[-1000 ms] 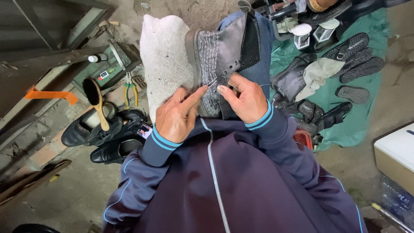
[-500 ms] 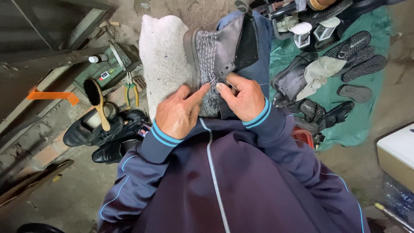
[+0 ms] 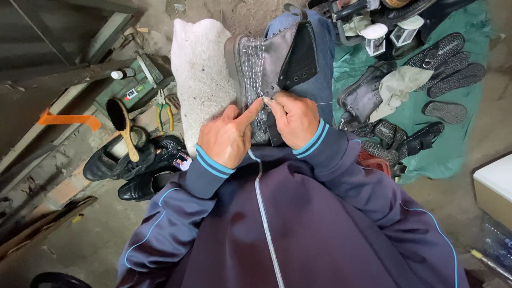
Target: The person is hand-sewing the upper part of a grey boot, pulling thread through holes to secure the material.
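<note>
Boot (image 3: 272,64) on lap, against white block (image 3: 200,80) | left hand (image 3: 229,138): forefinger pressed to upper seam | right hand (image 3: 293,117): pinching thread (image 3: 322,103) taut | advice: hold tension steady, keep seam flat under fingertip.

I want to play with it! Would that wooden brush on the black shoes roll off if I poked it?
Probably it would slip, not roll: the brush looks flat-handled and lies tilted across the black shoes, whose tops are rounded. It seems stiff and light, so a poke could tip it off.
</note>
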